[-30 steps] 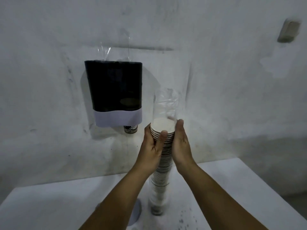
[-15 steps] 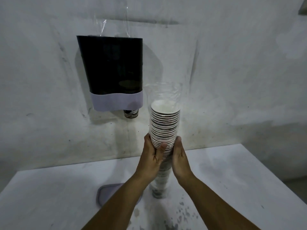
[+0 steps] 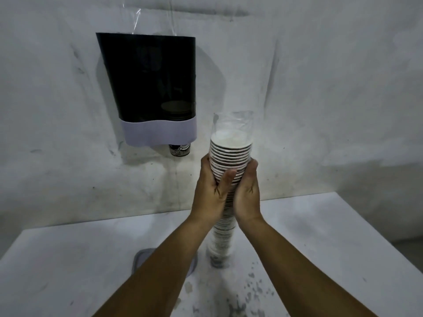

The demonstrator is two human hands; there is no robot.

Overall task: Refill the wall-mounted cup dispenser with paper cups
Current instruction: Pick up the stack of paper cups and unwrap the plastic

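A tall stack of white paper cups (image 3: 230, 154) in a clear plastic sleeve stands upright on the white table (image 3: 68, 259). My left hand (image 3: 211, 191) and my right hand (image 3: 248, 193) clasp the stack from both sides a little below its top. The sleeve's open end sticks up above the top cup. The dark cup dispenser (image 3: 151, 81) with a pale lower band hangs on the wall up and left of the stack. One cup (image 3: 179, 149) pokes out of its bottom.
A flat grey lid (image 3: 143, 259) lies on the table, partly hidden under my left forearm. Dark specks spot the table near its front edge. Clear plastic (image 3: 137, 17) hangs on the wall above the dispenser. The table's right edge drops to the floor.
Several top cups rose out between my hands, then my hands slid back up the stack. The view moved closer to the wall.
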